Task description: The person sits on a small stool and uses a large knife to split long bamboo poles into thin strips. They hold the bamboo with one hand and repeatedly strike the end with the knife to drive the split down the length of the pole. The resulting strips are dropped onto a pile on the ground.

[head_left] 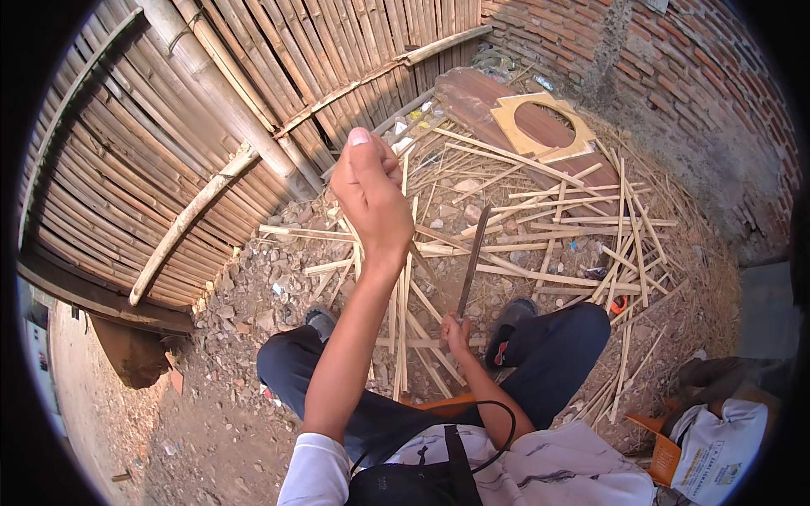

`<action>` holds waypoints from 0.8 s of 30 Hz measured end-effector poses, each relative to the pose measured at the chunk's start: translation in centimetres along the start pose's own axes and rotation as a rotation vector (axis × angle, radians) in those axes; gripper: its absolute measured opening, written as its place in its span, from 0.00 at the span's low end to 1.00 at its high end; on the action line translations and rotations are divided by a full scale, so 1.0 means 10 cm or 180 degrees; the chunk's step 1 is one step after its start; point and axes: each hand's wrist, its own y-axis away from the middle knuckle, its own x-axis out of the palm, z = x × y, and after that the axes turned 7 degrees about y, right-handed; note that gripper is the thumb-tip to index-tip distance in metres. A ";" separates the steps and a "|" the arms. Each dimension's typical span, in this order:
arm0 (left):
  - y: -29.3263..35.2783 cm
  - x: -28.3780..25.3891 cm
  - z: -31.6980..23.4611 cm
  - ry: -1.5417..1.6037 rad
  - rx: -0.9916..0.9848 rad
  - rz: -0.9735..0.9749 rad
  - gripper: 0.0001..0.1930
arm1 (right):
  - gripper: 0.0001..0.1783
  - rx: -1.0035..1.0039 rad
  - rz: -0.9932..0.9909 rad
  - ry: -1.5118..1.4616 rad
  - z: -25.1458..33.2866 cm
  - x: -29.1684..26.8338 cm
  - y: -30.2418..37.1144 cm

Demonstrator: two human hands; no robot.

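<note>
My left hand point(369, 190) is raised in front of me, fingers curled in and thumb on top. Whatever it may hold is hidden behind the fist. A short brownish strip end point(423, 263) shows just past that wrist, and I cannot tell whether it belongs to the hand. Low between my knees, my right hand point(456, 333) is wrapped round the handle end of a machete point(474, 263), its long dark blade pointing up and away from me. Thin split bamboo strips point(540, 274) lie criss-crossed on the ground beyond and below both hands.
A bamboo fence point(194, 152) stands on the left, a brick wall point(700, 93) on the far right. At the back, a yellowish board with a round hole point(582, 139) rests on a brown panel point(472, 97). A white printed bag point(717, 451) lies at the lower right. Stones cover the ground.
</note>
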 end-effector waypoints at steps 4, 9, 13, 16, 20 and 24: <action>0.02 0.06 0.02 -0.0206 0.0044 -0.0177 0.24 | 0.09 0.1164 -0.0111 0.0250 -0.74 -0.27 0.29; -0.08 -0.13 0.16 -0.0358 0.0200 -0.0042 0.22 | 0.09 0.0850 -0.0197 -0.0294 -0.44 -0.10 0.27; -0.14 -0.13 0.12 -0.0134 0.0036 0.0261 0.17 | 0.11 0.0192 0.0114 -0.0364 0.08 0.08 0.18; -0.11 -0.02 -0.01 0.0471 -0.0243 0.0565 0.11 | 0.12 0.0138 0.0337 -0.0312 0.07 0.10 0.21; -0.19 -0.20 -0.02 0.0504 -0.0623 0.0997 0.10 | 0.13 0.1245 0.0684 -0.0341 -0.25 0.01 0.22; -0.23 -0.26 -0.02 0.0680 -0.0766 0.0852 0.12 | 0.11 0.1156 0.0422 -0.0421 -0.39 0.01 0.24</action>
